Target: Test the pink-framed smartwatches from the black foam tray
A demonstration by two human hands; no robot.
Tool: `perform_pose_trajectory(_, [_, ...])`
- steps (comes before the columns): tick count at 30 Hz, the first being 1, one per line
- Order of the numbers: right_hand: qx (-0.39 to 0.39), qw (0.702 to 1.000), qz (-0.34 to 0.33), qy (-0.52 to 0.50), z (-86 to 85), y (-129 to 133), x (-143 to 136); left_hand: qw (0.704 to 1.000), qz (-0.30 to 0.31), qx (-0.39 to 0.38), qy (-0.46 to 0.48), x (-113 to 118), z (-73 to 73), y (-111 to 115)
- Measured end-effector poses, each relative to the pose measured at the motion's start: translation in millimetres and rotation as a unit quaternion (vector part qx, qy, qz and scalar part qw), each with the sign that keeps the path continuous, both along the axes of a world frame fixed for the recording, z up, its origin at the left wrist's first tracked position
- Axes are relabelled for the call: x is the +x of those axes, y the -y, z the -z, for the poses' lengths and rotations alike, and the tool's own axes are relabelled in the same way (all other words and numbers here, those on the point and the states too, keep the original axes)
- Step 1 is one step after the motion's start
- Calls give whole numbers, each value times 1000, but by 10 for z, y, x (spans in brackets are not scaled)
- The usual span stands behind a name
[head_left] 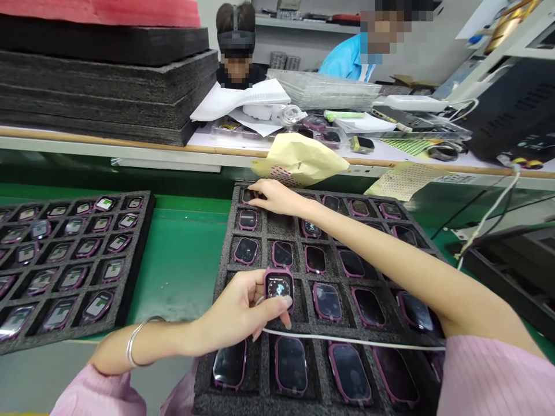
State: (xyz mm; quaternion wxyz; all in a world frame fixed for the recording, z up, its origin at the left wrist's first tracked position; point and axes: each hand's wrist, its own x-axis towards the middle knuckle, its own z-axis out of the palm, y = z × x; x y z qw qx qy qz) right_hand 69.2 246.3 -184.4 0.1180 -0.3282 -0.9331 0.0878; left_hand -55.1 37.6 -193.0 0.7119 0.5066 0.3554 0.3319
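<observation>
My left hand (245, 309) holds a purple-framed smartwatch (278, 289) with a lit dial, thumb across its lower screen. A white cable (347, 341) runs from that hand to the right, over the black foam tray (264, 341). Stretched across the tray, my right hand (275, 197) has its fingertips at a watch (248, 196) in the top left compartment; whether they grip it is hard to tell. Other purple watches with mostly dark screens, such as one (327, 301) right of the held watch, lie in the compartments.
A second foam tray (139, 231) of watches stands at the left on the green mat (173, 254). Behind are stacked foam trays (108, 86), papers (260, 98), a yellow sheet (303, 159) and a black monitor (511, 110). Two people are beyond the shelf.
</observation>
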Motion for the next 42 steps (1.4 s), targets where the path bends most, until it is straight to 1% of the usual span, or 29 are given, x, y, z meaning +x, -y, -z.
perform_pose_trajectory(3, [26, 999, 5, -33, -20, 110, 68, 1000, -7, 1, 7, -4, -7, -11])
perform_pose_trajectory(6, [51, 993, 11, -107, -174, 448, 213, 1000, -9, -1, 14, -5, -10, -20])
perform_pose_trajectory(7, [45, 986, -3, -161, -252, 604, 283, 1000, -10, 0, 18, -4, -9, -23])
perform_pose_trajectory(8, [24, 979, -31, -199, -333, 773, 362, 1000, -11, 0, 22, -2, -8, -26])
perform_pose_trajectory(9, [-7, 976, -72, -205, -407, 946, 445, 1000, -12, 0, 28, 1, -7, -29])
perform_pose_trajectory(11, [-54, 975, -145, -162, -508, 1270, 604, 999, -15, -3, 39, 9, -9, -33])
perform_pose_trajectory(12, [-56, 976, -151, -146, -526, 1407, 671, 999, -17, -6, 42, 14, -11, -32])
perform_pose_trajectory(14, [-45, 984, -135, -111, -503, 1610, 761, 999, -21, -12, 43, 26, -19, -23])
perform_pose_trajectory(16, [-31, 989, -110, -99, -439, 1716, 793, 999, -21, -12, 42, 37, -23, -5])
perform_pose_trajectory(19, [-19, 988, -104, -115, -365, 1757, 766, 999, -19, 3, 38, 40, -16, 26])
perform_pose_trajectory(23, [-10, 982, -100, -158, -337, 1757, 702, 998, -37, 34, 22, 25, 0, 42])
perform_pose_trajectory(26, [-11, 977, -92, -189, -290, 1769, 682, 998, -31, 48, 15, 14, 6, 34])
perform_pose_trajectory(32, [-19, 970, -100, -222, -179, 1758, 683, 998, -29, 48, 27, -1, 8, 19])
perform_pose_trajectory(38, [-26, 968, -100, -229, -139, 1739, 690, 998, -33, 39, 23, -6, 5, 14])
perform_pose_trajectory(42, [-43, 962, -106, -247, -127, 1732, 692, 998, -35, 24, 56, 0, 0, 6])
